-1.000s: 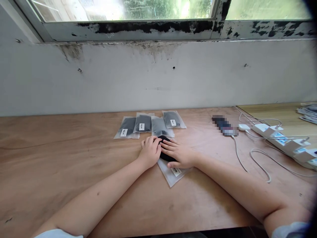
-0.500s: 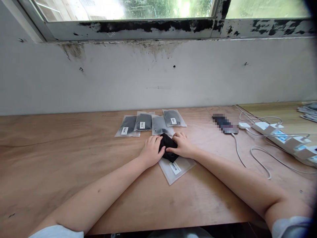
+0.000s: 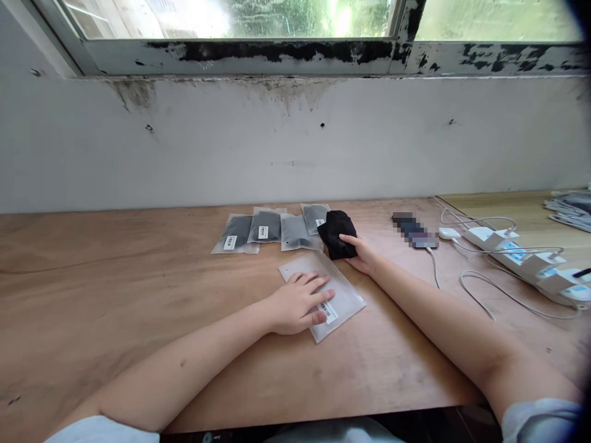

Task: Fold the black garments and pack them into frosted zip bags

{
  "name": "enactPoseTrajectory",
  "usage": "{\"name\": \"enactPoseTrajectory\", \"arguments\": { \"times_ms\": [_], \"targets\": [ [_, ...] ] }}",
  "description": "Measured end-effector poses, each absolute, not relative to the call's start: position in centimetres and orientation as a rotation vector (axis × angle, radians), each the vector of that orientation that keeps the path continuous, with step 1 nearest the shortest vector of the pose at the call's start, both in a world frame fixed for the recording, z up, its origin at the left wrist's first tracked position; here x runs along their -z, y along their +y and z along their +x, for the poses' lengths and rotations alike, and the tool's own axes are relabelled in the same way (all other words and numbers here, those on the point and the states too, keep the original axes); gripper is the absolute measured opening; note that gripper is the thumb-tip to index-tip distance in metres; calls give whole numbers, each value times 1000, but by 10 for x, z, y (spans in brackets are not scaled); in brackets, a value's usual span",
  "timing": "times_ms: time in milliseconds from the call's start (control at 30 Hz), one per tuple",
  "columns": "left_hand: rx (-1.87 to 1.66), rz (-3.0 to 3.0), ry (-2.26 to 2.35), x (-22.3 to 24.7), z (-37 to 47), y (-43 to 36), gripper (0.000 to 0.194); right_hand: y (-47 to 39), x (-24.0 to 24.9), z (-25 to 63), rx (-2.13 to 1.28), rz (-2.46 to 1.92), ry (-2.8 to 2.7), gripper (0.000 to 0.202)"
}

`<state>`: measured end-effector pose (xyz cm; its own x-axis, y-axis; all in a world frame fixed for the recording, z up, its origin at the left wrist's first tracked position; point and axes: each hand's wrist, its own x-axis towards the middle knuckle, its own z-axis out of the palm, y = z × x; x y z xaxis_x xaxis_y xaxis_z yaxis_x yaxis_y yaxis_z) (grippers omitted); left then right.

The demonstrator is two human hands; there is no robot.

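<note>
My right hand (image 3: 363,253) grips a folded black cloth item (image 3: 338,232), thumb on top, and holds it beside the frosted bags at the back. Its exact kind of garment cannot be made out. My left hand (image 3: 302,301) lies with fingers spread on a flat frosted plastic bag (image 3: 344,289), partly covering the bag's white barcode label (image 3: 329,312). Behind it, several frosted bags with dark contents lie in a row: one at the left (image 3: 235,231), one overlapping it (image 3: 268,221), another in the middle (image 3: 298,231), and one partly hidden by the black cloth (image 3: 314,212).
A phone (image 3: 414,231) with a white charging cable (image 3: 434,264) lies to the right. Further right, a white power strip (image 3: 521,255) carries several plugs and loose cables. Grey folded items (image 3: 572,209) rest at the far right. The wall (image 3: 207,147) rises behind the wooden table (image 3: 115,295).
My right hand has lifted the black cloth off the flat bag and carried it back and right. The left hand has released the cloth and now lies spread on the bag.
</note>
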<state>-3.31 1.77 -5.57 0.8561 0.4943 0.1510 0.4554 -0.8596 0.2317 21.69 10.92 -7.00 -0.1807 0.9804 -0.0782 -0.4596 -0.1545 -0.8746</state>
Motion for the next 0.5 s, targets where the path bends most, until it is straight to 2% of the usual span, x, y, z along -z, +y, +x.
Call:
{"name": "enactPoseTrajectory", "arguments": {
  "times_ms": [67,233,367,433,500],
  "targets": [
    [-289,2795,759,52,-32,21,43,115,75,221,-1599,-857,-800,41],
    [-446,2718,1112,54,-29,28,53,113,76,218,-1641,-804,-878,46],
    [-383,2578,1430,60,-15,20,57,107,74,218,-1699,-726,-910,51],
    [-386,2591,1529,63,-7,15,52,105,74,220,-1751,-717,-918,50],
    [-466,2651,1556,66,-3,12,36,103,74,221,-1804,-720,-945,48]
  ]
}}
